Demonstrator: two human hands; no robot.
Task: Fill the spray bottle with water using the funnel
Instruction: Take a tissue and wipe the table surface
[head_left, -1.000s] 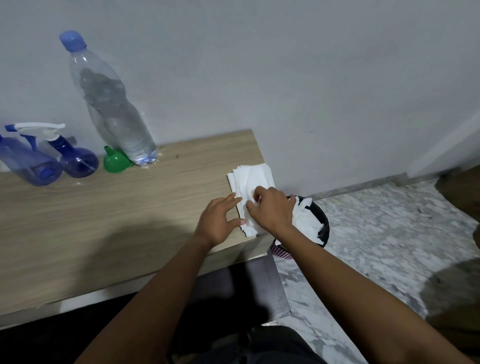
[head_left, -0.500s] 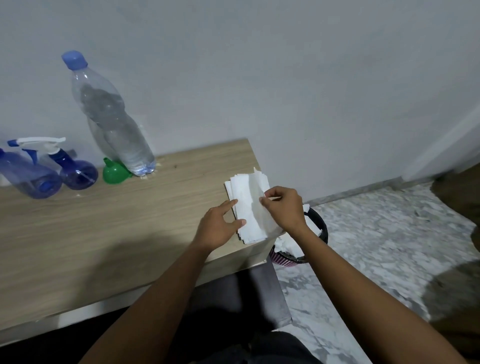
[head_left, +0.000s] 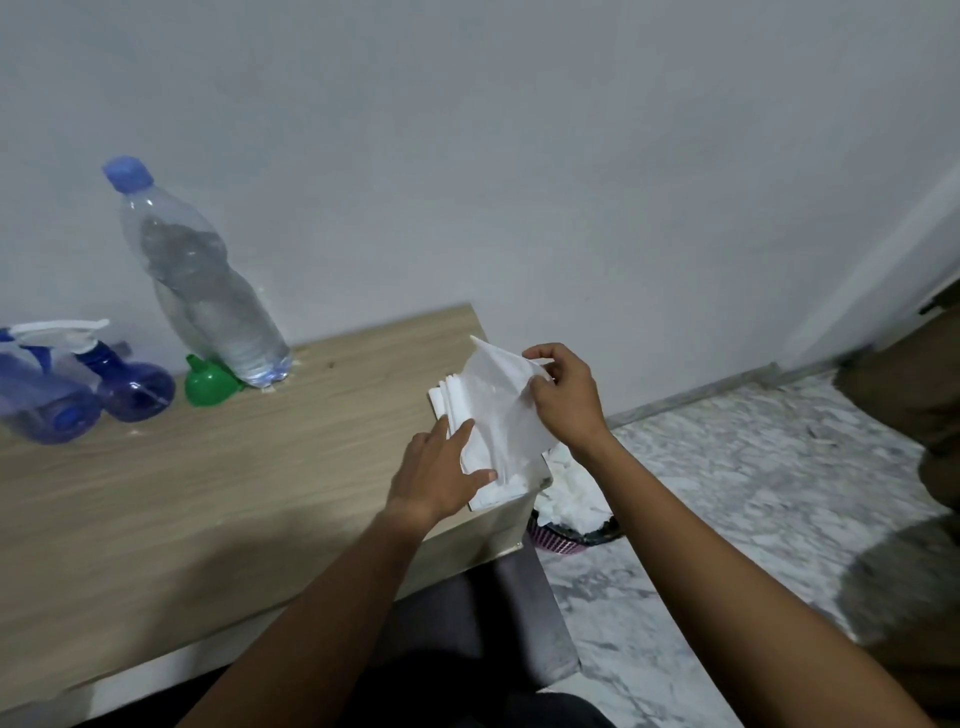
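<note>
Right hand (head_left: 563, 400) pinches a corner of a tissue sheet (head_left: 501, 400) between thumb and fingertips, holding it up off the tissue stack (head_left: 448, 397). Left hand (head_left: 436, 475), just beside it, presses flat, straight fingers on the stack's near end.

Well off to the left of both hands, by the wall, the spray bottle (head_left: 136, 387) stands with its long axis upright and its white trigger head pointing left. Between it and the hands the green funnel (head_left: 208, 383) lies tipped, spout up and leftward, touching the foot of the upright, capped water bottle (head_left: 202, 291).

Bare table (head_left: 208, 493) lies open between the left hand and these things. The stack sits at the table's right corner, its near end overhanging the edge. Below the right hand a basket (head_left: 558, 543) of crumpled tissue stands on the floor, half hidden by the wrist and table.

A second blue bottle (head_left: 44, 413), leftmost, is blurred and cut off by the frame; its pose is unclear.
</note>
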